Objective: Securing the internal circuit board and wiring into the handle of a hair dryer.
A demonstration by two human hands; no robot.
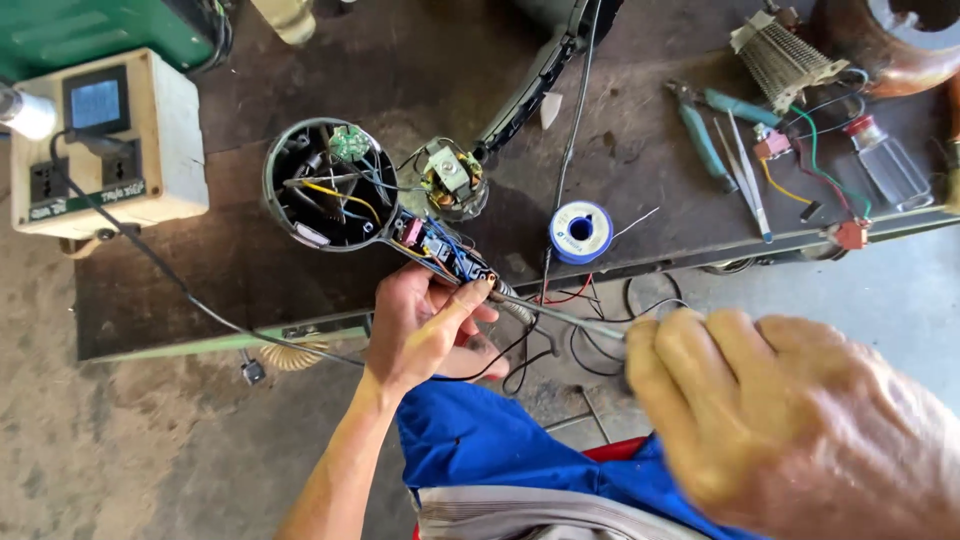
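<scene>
1. Left hand [425,330] is gripping the opened appliance's handle [445,252] at the workbench [300,290] front edge.
2. Right hand [790,420], fingers closed, is pressing a soldering iron [560,318] tip to the handle's wiring.
3. Judged next: steady tip, solder spool [581,231] nearby.

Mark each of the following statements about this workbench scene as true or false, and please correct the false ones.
1. The left hand grips the handle of the opened black round appliance housing with coloured wires inside. True.
2. The right hand holds a thin metal rod-shaped tool whose tip reaches the handle. True.
3. The blue-rimmed spool of solder wire lies inside the housing. False: it lies on the dark bench top, to the right of the housing.
4. The teal-handled pliers are in the right hand. False: they lie on the bench, untouched.
5. The cream box with sockets and a small screen stands at the left. True.
</scene>
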